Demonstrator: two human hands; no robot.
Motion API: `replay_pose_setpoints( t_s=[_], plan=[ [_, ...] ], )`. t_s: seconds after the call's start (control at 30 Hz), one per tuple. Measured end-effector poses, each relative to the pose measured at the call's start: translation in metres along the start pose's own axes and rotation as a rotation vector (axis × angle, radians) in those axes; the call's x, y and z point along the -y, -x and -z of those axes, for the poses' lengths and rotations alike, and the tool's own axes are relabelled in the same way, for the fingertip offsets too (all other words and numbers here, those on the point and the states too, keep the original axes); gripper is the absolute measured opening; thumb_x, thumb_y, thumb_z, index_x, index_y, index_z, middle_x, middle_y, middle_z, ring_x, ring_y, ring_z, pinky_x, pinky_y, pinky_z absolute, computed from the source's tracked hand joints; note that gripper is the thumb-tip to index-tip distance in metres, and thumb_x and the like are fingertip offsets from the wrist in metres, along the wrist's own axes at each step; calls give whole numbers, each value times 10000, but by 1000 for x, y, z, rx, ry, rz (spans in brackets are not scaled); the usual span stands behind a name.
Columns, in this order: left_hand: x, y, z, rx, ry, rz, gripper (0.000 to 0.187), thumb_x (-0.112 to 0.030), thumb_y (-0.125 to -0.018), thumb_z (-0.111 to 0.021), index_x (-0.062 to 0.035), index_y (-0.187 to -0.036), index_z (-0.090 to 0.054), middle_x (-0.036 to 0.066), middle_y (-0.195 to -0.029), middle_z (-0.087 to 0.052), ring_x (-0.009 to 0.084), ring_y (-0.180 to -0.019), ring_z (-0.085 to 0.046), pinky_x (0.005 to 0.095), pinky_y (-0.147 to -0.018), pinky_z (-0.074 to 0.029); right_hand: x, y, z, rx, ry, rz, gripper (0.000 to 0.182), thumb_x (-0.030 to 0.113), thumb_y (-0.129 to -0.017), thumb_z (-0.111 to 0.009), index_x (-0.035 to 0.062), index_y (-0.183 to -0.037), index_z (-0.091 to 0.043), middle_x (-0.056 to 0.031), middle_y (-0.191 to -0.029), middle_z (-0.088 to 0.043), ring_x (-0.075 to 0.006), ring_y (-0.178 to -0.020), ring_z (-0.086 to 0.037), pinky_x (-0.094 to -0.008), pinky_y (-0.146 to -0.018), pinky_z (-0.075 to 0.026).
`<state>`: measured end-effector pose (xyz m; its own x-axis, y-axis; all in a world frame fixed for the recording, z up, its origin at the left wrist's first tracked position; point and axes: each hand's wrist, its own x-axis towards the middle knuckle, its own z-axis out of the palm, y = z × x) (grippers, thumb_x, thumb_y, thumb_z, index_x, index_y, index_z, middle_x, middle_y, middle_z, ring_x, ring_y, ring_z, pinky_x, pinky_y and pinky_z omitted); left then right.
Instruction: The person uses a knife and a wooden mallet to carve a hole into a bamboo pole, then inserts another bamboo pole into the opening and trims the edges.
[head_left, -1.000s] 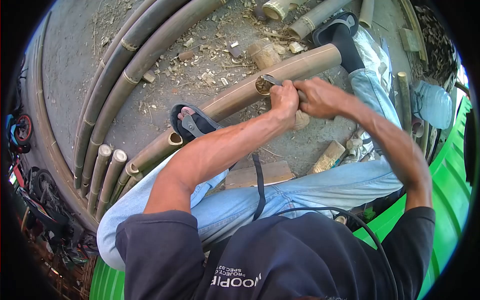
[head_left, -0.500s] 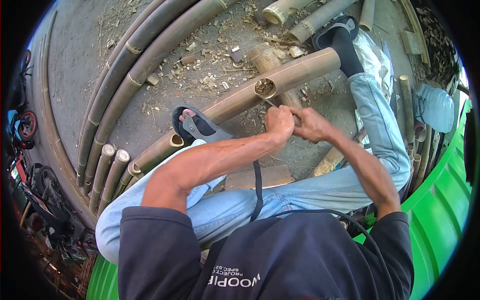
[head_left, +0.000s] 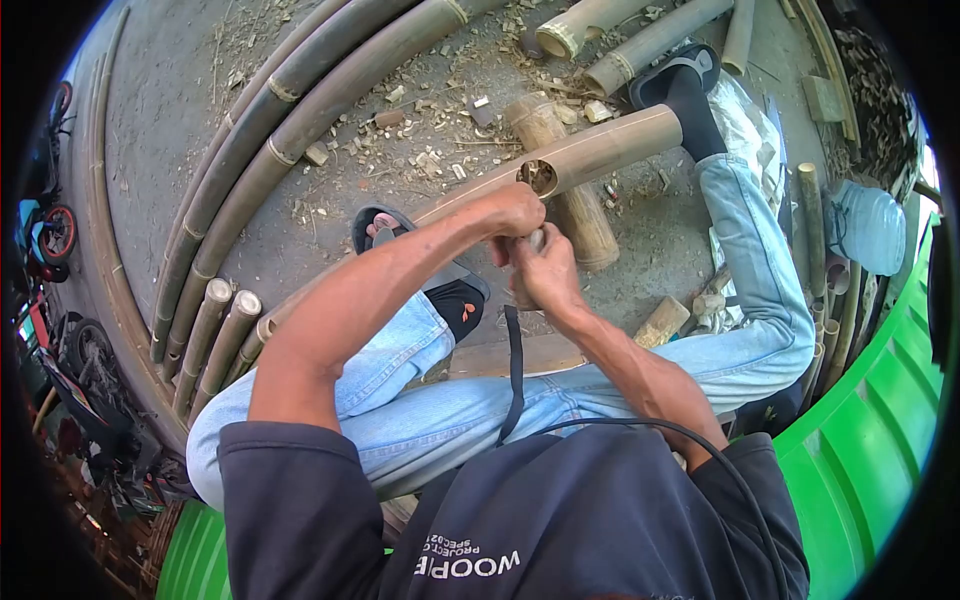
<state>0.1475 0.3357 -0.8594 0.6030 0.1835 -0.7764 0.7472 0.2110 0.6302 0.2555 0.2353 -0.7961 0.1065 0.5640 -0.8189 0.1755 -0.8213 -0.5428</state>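
Note:
A bamboo pole (head_left: pixel 620 147) with a round hole cut in its upper side slants in front of me, resting across a shorter bamboo piece (head_left: pixel 585 232). My left hand (head_left: pixel 516 210) is closed just below the hole, around part of what looks like a wooden-handled knife (head_left: pixel 537 240). Close beneath it, my right hand (head_left: pixel 545 268) wraps the handle, its rounded end showing between the hands. The blade is hidden now. My sandalled feet are at the pole, one (head_left: pixel 675 78) at its far right end, the other (head_left: pixel 385 222) along its left part.
Long curved bamboo poles (head_left: pixel 240 185) lie to the left, and cut bamboo lengths (head_left: pixel 655 45) at the top. Wood chips (head_left: pixel 430 165) litter the ground. A clear blue plastic jug (head_left: pixel 868 228) stands at the right, beside a green corrugated sheet (head_left: pixel 870 430). Motorbikes stand far left.
Both hands have moved left and closer together, the right hand also lower. The blade, visible by the hole before, is now hidden. My left foot has shifted slightly right.

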Motion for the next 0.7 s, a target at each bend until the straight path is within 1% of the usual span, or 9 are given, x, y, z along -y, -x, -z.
replay_pose_setpoints(
  t_s=[0.1, 0.2, 0.3, 0.33, 0.43, 0.5, 0.57, 0.63, 0.7],
  plan=[
    [-14, -1, -24, -210, 397, 40, 535, -342, -1064, -506, 174, -1046, -645, 280, -1003, -714, 415, -813, -765, 463, -583, -659, -20, -10, 23, -84, 359, 136, 525, 251, -921, -707, -43, -1324, -541, -281, -995, -736, -403, -933, -753, -474, -816, -581],
    [-22, 10, -32, -115, 636, 44, 641, -447, -1086, -448, 157, -1002, -645, 302, -974, -711, 407, -805, -764, 472, -605, -664, 4, 2, 62, -25, 555, 217, 619, 246, -889, -732, -19, -1401, -506, -306, -1129, -713, -467, -1087, -698, -487, -977, -539],
    [-21, 34, -3, 50, 694, 72, 703, -501, -1107, -415, 139, -906, -626, 320, -929, -710, 360, -764, -772, 444, -569, -669, 9, 2, 110, 22, 792, 517, 654, 205, -826, -778, -10, -1398, -546, -268, -1191, -707, -399, -1047, -726, -465, -987, -560],
    [-28, 51, 18, 99, 473, 92, 694, -491, -1108, -427, 138, -887, -619, 316, -926, -715, 337, -751, -775, 420, -551, -668, 18, 0, 123, 0, 876, 568, 648, 191, -804, -794, -14, -1377, -571, -252, -1209, -707, -366, -1044, -733, -448, -985, -569],
    [-27, 77, 71, -65, 227, 94, 633, -448, -1112, -452, 113, -874, -622, 275, -930, -728, 266, -644, -754, 346, -494, -644, 48, -22, 148, -80, 605, 492, 604, 201, -757, -853, -39, -1272, -646, -187, -1129, -746, -237, -1030, -734, -348, -864, -602],
    [-24, 71, 90, -485, 289, 62, 576, -400, -1114, -448, 110, -930, -645, 253, -930, -721, 253, -635, -730, 329, -525, -631, 58, -47, 148, -115, 277, 464, 568, 274, -805, -865, -31, -1240, -666, -111, -968, -754, -156, -985, -707, -308, -863, -582],
    [-28, 55, 98, -807, 511, -65, 547, -401, -1101, -477, 96, -964, -658, 210, -908, -711, 231, -719, -719, 347, -656, -633, 52, -101, 142, -122, 19, 664, 590, 374, -896, -828, -20, -1290, -634, -107, -976, -743, -164, -961, -697, -320, -873, -588],
    [-35, 42, 100, -925, 640, -109, 558, -434, -1088, -504, 94, -995, -658, 201, -916, -711, 233, -804, -718, 370, -729, -618, 72, -125, 96, -194, -383, 621, 605, 471, -969, -750, 0, -1305, -572, -114, -959, -730, -199, -968, -704, -364, -887, -604],
    [-34, 32, 92, -1036, 773, -148, 574, -467, -1075, -531, 92, -1027, -658, 192, -924, -712, 235, -889, -718, 392, -801, -604, 88, -157, 63, 64, -500, 613, 599, 544, -994, -676, 29, -1253, -512, -131, -900, -703, -232, -829, -728, -385, -749, -636]
  ],
)
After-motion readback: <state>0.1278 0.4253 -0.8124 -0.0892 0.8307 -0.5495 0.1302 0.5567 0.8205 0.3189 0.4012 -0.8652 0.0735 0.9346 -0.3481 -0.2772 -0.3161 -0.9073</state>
